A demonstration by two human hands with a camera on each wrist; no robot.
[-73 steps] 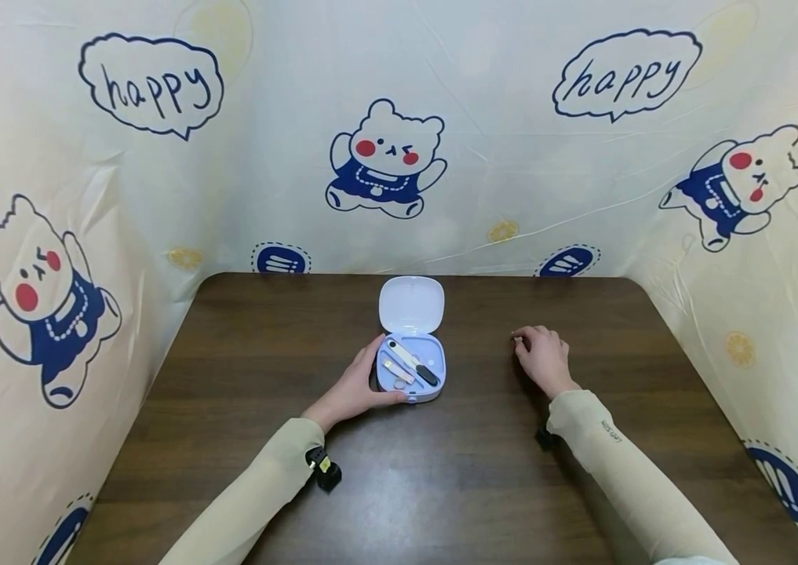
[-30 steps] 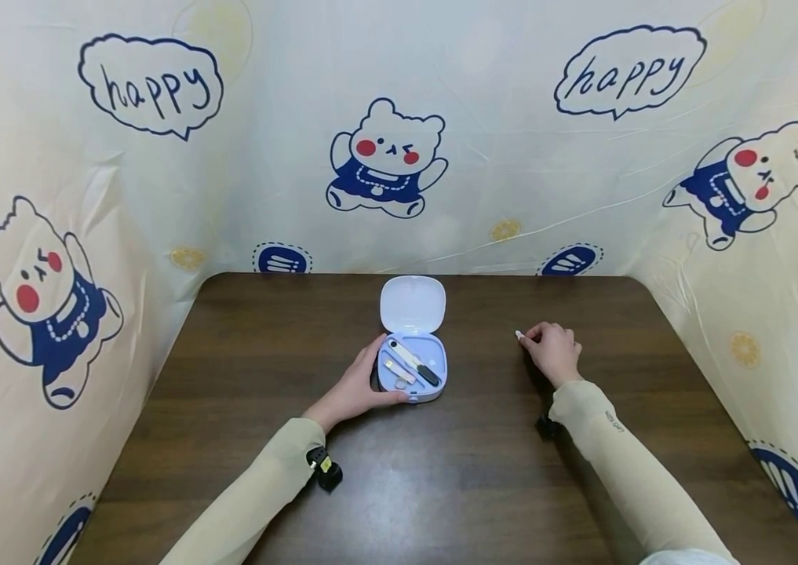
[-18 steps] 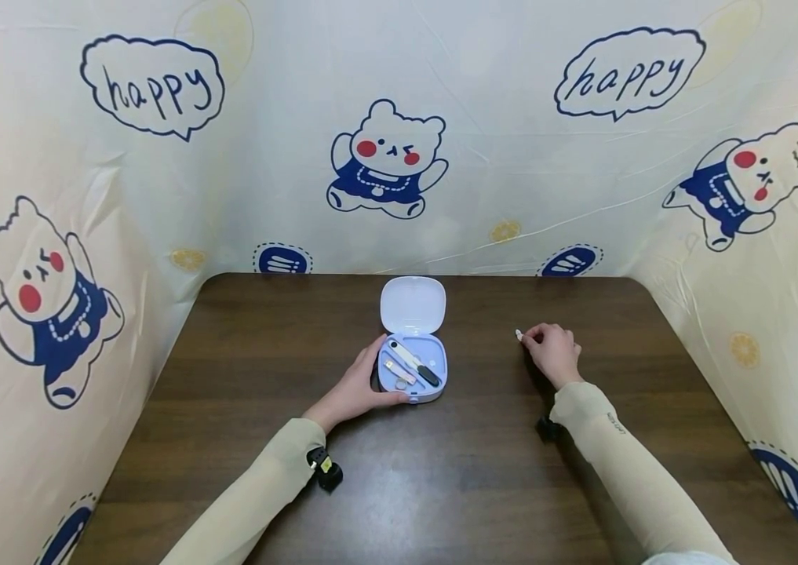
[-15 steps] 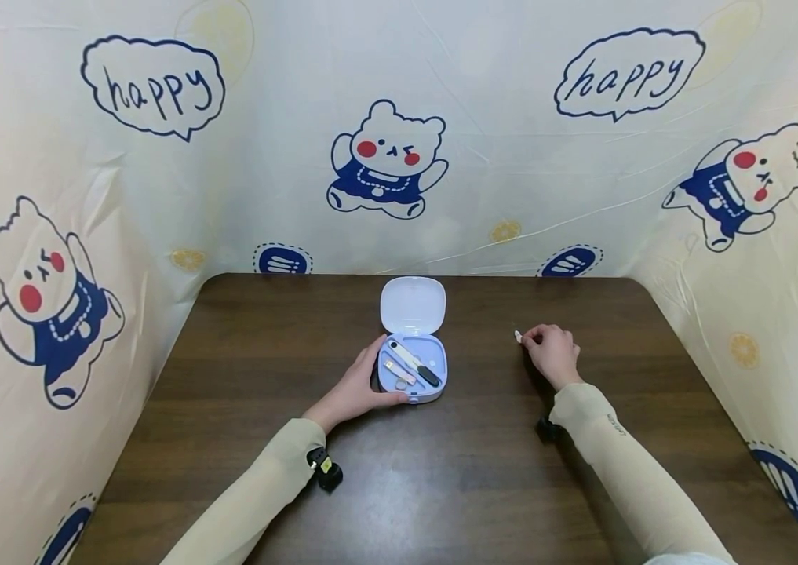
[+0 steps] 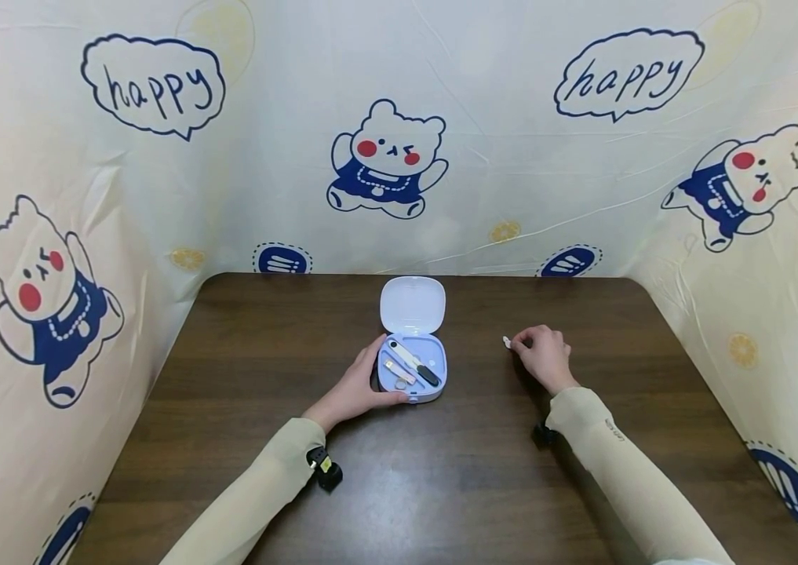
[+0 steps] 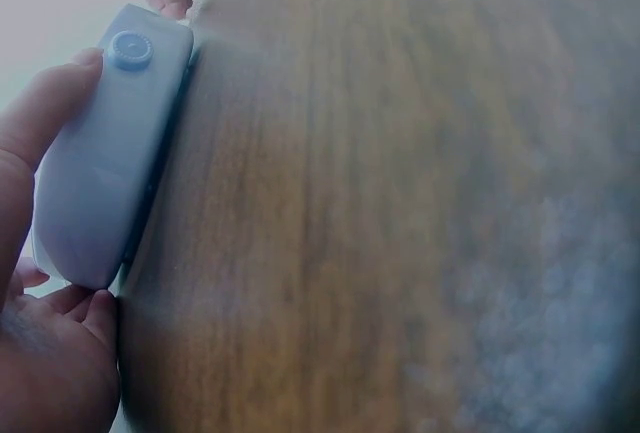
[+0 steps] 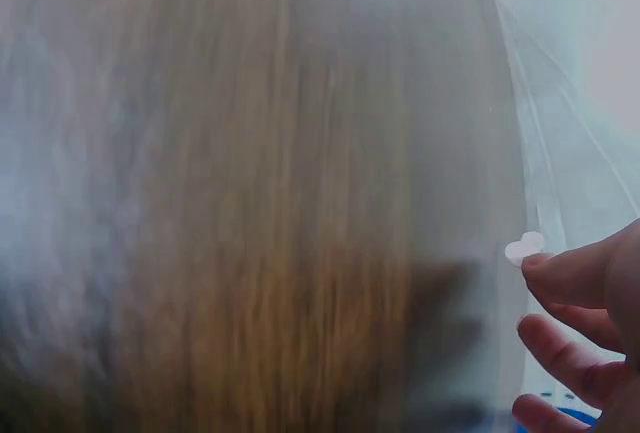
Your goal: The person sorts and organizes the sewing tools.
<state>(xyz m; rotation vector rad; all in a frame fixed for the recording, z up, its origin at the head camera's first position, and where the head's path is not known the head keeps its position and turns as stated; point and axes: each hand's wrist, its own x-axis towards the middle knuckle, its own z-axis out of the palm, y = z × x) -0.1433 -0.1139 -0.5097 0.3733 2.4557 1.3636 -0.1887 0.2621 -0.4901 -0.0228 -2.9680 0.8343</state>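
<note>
My left hand [image 5: 352,388] grips the left side of a small light-blue case [image 5: 441,392], thumb along its front near a round button [image 6: 131,50]. The case's translucent lid [image 5: 413,304] stands open behind it. Inside lie a slim white tool with a black end [image 5: 414,362], a short pale flat piece with a metal-looking tip [image 5: 399,372] and a tiny ring-like item [image 5: 399,384]. To the right of the case, my right hand [image 5: 545,357] pinches a small white heart-shaped piece [image 7: 525,248] between thumb and fingertips, a little above the table.
The case stands on a dark brown wooden table [image 5: 399,486] toward its far side. A pale curtain [image 5: 264,157] with printed bears hangs close around the back and sides. Each wrist wears a small black camera [image 5: 328,475].
First my right hand was low over the table, the white piece mostly hidden; it then shifted slightly right, showing the piece. Now it has moved left toward the case. My left hand stays still.
</note>
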